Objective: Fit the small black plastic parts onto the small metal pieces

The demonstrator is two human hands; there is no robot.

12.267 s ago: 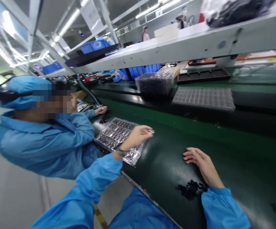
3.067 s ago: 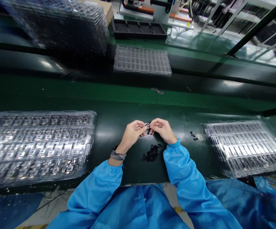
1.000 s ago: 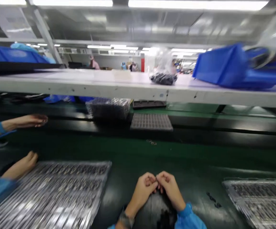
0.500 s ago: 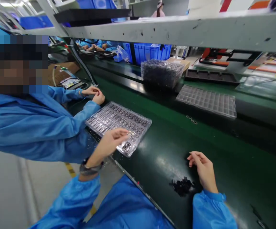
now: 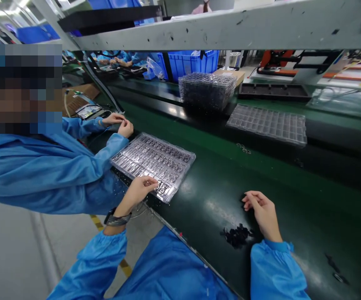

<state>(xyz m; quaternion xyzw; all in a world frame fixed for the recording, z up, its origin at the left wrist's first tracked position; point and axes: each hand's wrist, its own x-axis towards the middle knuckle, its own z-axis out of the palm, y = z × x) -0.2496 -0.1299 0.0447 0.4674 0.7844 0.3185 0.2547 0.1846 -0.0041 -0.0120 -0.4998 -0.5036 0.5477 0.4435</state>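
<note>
My left hand (image 5: pixel 141 189) is over the near corner of a clear compartment tray (image 5: pixel 180 166) filled with small metallic parts. Its thumb and fingers pinch together at a compartment, and what lies between the tips is too small to name. On the right, my right hand (image 5: pixel 263 210) hovers low over the dark green work surface (image 5: pixel 211 183), fingers curled and the thumb close to the index finger; something tiny and dark shows at the tips. Just left of that wrist lies a pile of small black parts (image 5: pixel 238 236).
A co-worker's hands (image 5: pixel 122 125) are beyond the filled tray. Farther back stand a stack of clear trays (image 5: pixel 207 89), an unfilled clear tray (image 5: pixel 267 125), a black tray (image 5: pixel 274 91) and a blue crate (image 5: pixel 189 64). Small rings (image 5: pixel 243 148) lie mid-table. A grey beam (image 5: pixel 199 33) crosses above.
My left hand has moved down and left from above the tray to its near-corner compartments. My right hand has stayed nearly in place. The view has shifted slightly.
</note>
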